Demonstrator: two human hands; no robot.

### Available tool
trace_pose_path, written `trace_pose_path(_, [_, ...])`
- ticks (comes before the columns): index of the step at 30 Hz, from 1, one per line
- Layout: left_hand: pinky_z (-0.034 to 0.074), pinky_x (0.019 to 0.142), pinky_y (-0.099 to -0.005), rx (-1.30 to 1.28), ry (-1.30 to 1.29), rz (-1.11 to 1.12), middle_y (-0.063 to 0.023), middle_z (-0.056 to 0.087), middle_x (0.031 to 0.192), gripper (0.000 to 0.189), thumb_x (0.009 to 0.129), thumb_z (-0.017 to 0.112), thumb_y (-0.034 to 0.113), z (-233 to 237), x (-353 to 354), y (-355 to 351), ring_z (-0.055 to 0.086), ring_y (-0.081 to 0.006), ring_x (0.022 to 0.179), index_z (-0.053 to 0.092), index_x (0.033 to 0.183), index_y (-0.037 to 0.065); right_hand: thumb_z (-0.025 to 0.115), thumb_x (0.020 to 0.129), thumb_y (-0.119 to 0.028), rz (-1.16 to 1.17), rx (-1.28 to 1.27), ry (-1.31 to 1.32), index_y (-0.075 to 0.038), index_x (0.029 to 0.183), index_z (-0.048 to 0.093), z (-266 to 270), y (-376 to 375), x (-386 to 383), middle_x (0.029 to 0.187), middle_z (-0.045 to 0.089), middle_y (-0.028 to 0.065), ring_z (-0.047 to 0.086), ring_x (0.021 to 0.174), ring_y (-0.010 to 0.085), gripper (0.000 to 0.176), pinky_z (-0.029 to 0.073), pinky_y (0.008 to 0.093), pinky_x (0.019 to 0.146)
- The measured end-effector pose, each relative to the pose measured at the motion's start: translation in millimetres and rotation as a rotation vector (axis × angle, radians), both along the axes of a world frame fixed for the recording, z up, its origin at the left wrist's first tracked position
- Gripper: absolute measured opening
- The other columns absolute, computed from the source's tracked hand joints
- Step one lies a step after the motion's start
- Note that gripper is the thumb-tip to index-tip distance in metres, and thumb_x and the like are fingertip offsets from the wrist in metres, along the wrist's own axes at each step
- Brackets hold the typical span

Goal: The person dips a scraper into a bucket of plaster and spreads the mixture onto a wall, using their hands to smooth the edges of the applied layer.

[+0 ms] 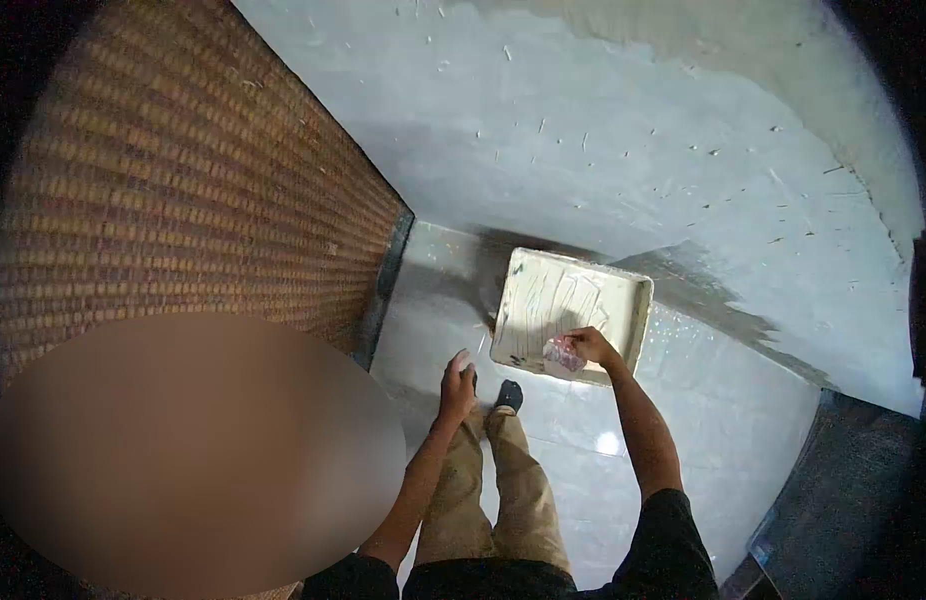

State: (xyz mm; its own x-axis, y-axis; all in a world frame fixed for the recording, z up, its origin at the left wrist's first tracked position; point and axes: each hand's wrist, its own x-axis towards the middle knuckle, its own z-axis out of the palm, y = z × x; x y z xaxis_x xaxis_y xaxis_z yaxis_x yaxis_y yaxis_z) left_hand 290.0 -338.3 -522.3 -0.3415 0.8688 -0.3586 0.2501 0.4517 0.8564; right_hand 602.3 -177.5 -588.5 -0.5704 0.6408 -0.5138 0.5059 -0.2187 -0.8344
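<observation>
My right hand [591, 345] is closed on a pinkish, pale piece [562, 357] that looks crumpled or translucent; its exact kind cannot be made out. Hand and piece are over the near right part of a shallow rectangular tray [647, 300]. Cream-coloured paste [553, 290] with streaks across it coats the tray's inside. My left hand [457, 390] is beside my left leg, to the left of the tray, with its fingers curled. Something pale shows at its fingertips, too small to name.
A grey wall [583, 130] with white specks and smears rises behind the tray. On the left stands a woven brown panel [203, 180]. Below is a shiny tiled floor [683, 430], with my dark-covered foot [509, 395] near the tray. A dark surface [843, 490] lies at right.
</observation>
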Motion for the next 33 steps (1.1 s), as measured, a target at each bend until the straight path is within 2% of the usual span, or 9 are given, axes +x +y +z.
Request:
trace_pose_path(5, [0.036, 0.107, -0.0410, 0.078, 0.004, -0.020, -0.0196, 0.053, 0.132, 0.038, 0.096, 0.051, 0.019, 37.8, 2.8, 9.4, 0.048, -0.0351, 0.126, 0.051, 0.130, 0.001, 0.052, 0.089, -0.001, -0.210, -0.224, 0.253, 0.002, 0.124, 0.062, 57.8, -4.6, -1.4, 0.109, 0.068, 0.0062, 0.061, 0.093, 0.0116, 0.036, 0.049, 0.0270, 0.084])
trace_pose_path(7, [0.036, 0.107, -0.0407, 0.066, 0.014, -0.065, -0.0188, 0.054, 0.132, 0.039, 0.096, 0.051, 0.017, 64.1, -0.5, 20.4, 0.048, -0.0345, 0.125, 0.050, 0.131, 0.002, 0.059, 0.094, -0.011, -0.339, -0.462, 0.389, 0.001, 0.127, 0.058, 93.5, -2.8, -1.1, 0.118, 0.065, 0.0082, 0.061, 0.099, 0.0148, 0.036, 0.049, 0.0273, 0.089])
trace_pose_path(9, [0.036, 0.107, -0.0399, 0.135, 0.010, -0.073, -0.0184, 0.054, 0.132, 0.039, 0.095, 0.051, 0.016, 86.6, -7.0, 35.6, 0.049, -0.0337, 0.125, 0.049, 0.132, 0.001, 0.053, 0.094, -0.003, -0.574, -0.494, 0.366, 0.000, 0.119, 0.061, 146.9, -5.2, -19.9, 0.095, 0.063, -0.0007, 0.057, 0.080, 0.0085, 0.027, 0.048, 0.0238, 0.072])
trace_pose_path(13, [0.035, 0.107, -0.0384, 0.336, 0.033, -0.100, -0.0173, 0.054, 0.132, 0.038, 0.096, 0.051, 0.014, 159.8, -23.8, 70.3, 0.048, -0.0313, 0.127, 0.049, 0.132, 0.001, 0.057, 0.096, -0.010, -0.636, -0.472, 0.555, -0.006, 0.111, 0.060, 239.4, -2.5, -32.6, 0.091, 0.062, -0.0030, 0.057, 0.078, 0.0064, 0.016, 0.048, 0.0189, 0.067])
trace_pose_path(14, [0.035, 0.107, -0.0385, 0.394, 0.067, -0.100, -0.0169, 0.054, 0.132, 0.038, 0.096, 0.051, 0.014, 175.5, -29.4, 79.2, 0.048, -0.0309, 0.127, 0.048, 0.132, 0.001, 0.057, 0.096, -0.010, -0.624, -0.444, 0.567, -0.006, 0.111, 0.060, 250.1, 1.1, -30.9, 0.091, 0.062, -0.0030, 0.057, 0.078, 0.0064, 0.016, 0.048, 0.0189, 0.067])
trace_pose_path(16, [0.034, 0.107, -0.0386, 0.465, 0.102, -0.087, -0.0164, 0.054, 0.132, 0.038, 0.097, 0.050, 0.013, 215.5, -35.4, 97.8, 0.048, -0.0305, 0.127, 0.047, 0.133, 0.002, 0.057, 0.095, -0.006, -0.474, -0.401, 0.798, -0.003, 0.124, 0.056, 267.0, 15.6, -28.5, 0.110, 0.064, 0.0019, 0.061, 0.093, 0.0098, 0.029, 0.050, 0.0238, 0.086])
trace_pose_path(20, [0.033, 0.109, -0.0382, 0.639, 0.110, -0.070, -0.0162, 0.053, 0.133, 0.039, 0.098, 0.049, 0.014, 295.4, -54.2, 135.2, 0.047, -0.0295, 0.128, 0.046, 0.134, 0.001, 0.056, 0.095, -0.003, -0.427, -0.241, 0.935, -0.003, 0.124, 0.053, 362.1, 33.6, -59.9, 0.111, 0.065, 0.0035, 0.063, 0.100, 0.0128, 0.029, 0.051, 0.0280, 0.089])
trace_pose_path(27, [0.023, 0.114, -0.0379, 0.845, 0.058, -0.058, -0.0104, 0.048, 0.138, 0.041, 0.101, 0.043, 0.018, 424.0, -104.7, 174.0, 0.037, -0.0237, 0.135, 0.042, 0.139, 0.002, 0.062, 0.092, -0.008, -0.396, 0.043, 1.002, -0.005, 0.133, 0.048, 525.5, 50.9, -128.2, 0.106, 0.066, 0.0011, 0.063, 0.086, 0.0102, 0.043, 0.051, 0.0278, 0.075])
trace_pose_path(33, [0.027, 0.113, -0.0398, 0.957, 0.088, -0.090, -0.0146, 0.043, 0.143, 0.044, 0.100, 0.043, 0.015, 509.8, -172.6, 206.4, 0.035, -0.0282, 0.138, 0.038, 0.141, 0.002, 0.060, 0.093, -0.009, -0.421, 0.239, 0.983, -0.005, 0.128, 0.053, 627.4, 64.5, -199.1, 0.098, 0.067, -0.0013, 0.060, 0.075, 0.0087, 0.036, 0.049, 0.0269, 0.068])
